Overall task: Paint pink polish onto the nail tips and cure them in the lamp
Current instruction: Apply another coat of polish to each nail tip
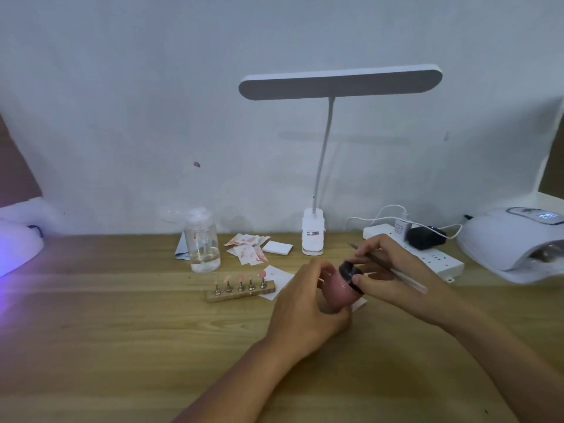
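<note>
Bench (pixel 122 331): wood-grain top, smooth, low sheen. Polish jar (pixel 340 290) looks glossy pink with a glossy black lid (pixel 351 271), brush (pixel 406 277) has a clear plastic handle end, and the nail tips (pixel 262 273) sit on small shiny metal holders (pixel 228 287) in a raw-looking wooden stand (pixel 241 293). Pump bottle (pixel 203 245) is clear plastic, paper squares (pixel 248 248) are matt and pink-stained, and desk lamp (pixel 340 82), power strip (pixel 439 259) and curing lamp (pixel 512 242) are all smooth white plastic.

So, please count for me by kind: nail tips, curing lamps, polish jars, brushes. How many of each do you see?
nail tips: 5
curing lamps: 2
pink polish jar: 1
brush: 1
Total: 9
</note>
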{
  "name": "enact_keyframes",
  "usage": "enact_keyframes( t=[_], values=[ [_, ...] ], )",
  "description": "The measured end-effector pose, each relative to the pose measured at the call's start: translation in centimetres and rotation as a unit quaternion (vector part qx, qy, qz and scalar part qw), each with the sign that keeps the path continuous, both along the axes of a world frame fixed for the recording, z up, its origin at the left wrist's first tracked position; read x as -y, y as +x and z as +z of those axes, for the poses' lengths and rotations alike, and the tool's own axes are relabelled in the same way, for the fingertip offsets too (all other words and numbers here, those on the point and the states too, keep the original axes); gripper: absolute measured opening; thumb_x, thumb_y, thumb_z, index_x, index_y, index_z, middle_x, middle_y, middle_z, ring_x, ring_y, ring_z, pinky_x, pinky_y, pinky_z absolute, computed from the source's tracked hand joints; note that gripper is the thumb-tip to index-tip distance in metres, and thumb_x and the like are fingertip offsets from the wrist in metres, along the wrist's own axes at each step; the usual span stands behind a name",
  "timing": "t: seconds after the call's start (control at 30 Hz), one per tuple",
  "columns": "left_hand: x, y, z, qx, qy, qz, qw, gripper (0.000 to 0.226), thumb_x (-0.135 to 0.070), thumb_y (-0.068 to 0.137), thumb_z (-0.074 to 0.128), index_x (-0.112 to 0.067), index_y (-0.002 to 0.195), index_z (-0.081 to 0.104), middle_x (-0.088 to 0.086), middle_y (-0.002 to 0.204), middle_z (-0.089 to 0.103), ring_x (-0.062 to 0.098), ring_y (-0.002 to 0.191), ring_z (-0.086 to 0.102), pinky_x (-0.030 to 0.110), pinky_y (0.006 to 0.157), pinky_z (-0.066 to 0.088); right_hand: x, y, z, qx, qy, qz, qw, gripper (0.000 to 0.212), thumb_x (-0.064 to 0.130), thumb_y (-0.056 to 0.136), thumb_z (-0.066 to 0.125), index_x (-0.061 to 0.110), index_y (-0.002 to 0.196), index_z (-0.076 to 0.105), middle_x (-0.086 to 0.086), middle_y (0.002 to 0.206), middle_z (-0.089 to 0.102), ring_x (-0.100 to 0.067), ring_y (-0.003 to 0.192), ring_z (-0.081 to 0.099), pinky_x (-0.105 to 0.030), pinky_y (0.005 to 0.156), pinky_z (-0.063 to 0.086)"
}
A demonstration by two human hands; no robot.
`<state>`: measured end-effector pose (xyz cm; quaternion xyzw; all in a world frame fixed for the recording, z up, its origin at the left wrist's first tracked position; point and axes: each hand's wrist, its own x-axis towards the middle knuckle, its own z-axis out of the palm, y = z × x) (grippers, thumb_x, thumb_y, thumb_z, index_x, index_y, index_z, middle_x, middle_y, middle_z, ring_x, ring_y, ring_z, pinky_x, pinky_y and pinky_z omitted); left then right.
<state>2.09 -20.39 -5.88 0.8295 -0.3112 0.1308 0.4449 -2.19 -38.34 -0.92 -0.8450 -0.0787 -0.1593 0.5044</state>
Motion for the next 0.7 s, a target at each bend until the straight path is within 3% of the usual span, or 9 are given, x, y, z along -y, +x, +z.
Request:
enact_keyframes(
  t=[0.13,0.27,0.47,0.53,0.6,0.7],
  values=[
    [0.3,-0.2,0.2,0.015,-0.001,0.007,1.000,0.046,-0.043,0.072,0.074,-0.036,0.111,0.049,-0.018,0.110,0.059,0.000,0.100,0.057,0.032,0.084,0.052,0.0,-0.3,0.4,0.023,-0.032,-0.004,0.999,0.029,0.014,0.079,0.077,0.019,0.099,0.057,0.008,0.102,0.069,-0.002,0.095,0.066,-0.012,0.076,0.049],
    [0.3,-0.6,0.3,0.032,-0.008,0.034,0.999,0.041,-0.044,0.071,0.071,-0.035,0.105,0.049,-0.016,0.103,0.060,0.003,0.094,0.057,0.033,0.080,0.052,-1.0,-0.4,0.4,0.065,-0.168,-0.064,0.982,0.035,0.037,0.076,0.077,0.024,0.098,0.052,0.012,0.094,0.065,-0.006,0.087,0.063,-0.028,0.076,0.051],
    [0.0,-0.5,0.3,0.044,0.010,0.023,0.999,0.035,-0.036,0.078,0.072,-0.031,0.104,0.048,-0.013,0.098,0.061,0.007,0.094,0.056,0.036,0.074,0.050,-2.5,-0.2,-1.1,0.121,-0.273,-0.170,0.939,0.047,0.071,0.072,0.055,0.033,0.097,0.042,0.015,0.086,0.052,-0.011,0.079,0.053,-0.033,0.067,0.048],
    [0.0,-0.4,0.2,0.046,0.028,0.028,0.998,0.039,-0.046,0.078,0.069,-0.035,0.108,0.046,-0.013,0.099,0.062,0.009,0.097,0.055,0.036,0.075,0.049,-2.7,0.1,-1.7,0.122,-0.263,-0.183,0.939,0.050,0.077,0.073,0.050,0.035,0.100,0.042,0.016,0.092,0.052,-0.010,0.084,0.053,-0.034,0.069,0.049],
    [0.1,-0.3,0.2,0.041,0.038,0.037,0.998,0.045,-0.056,0.076,0.059,-0.038,0.115,0.044,-0.014,0.103,0.062,0.010,0.100,0.056,0.034,0.076,0.049,-2.8,0.3,-2.1,0.110,-0.194,-0.148,0.964,0.054,0.079,0.071,0.051,0.036,0.104,0.042,0.016,0.098,0.054,-0.010,0.089,0.057,-0.030,0.075,0.049],
    [-0.1,0.3,0.1,0.020,0.022,0.055,0.998,0.045,-0.050,0.081,0.062,-0.038,0.121,0.046,-0.014,0.112,0.064,0.010,0.108,0.058,0.038,0.082,0.050,-2.5,0.7,-2.7,0.100,-0.137,-0.109,0.979,0.046,0.063,0.074,0.064,0.038,0.106,0.042,0.020,0.102,0.055,-0.006,0.097,0.057,-0.020,0.078,0.044]
  ],
)
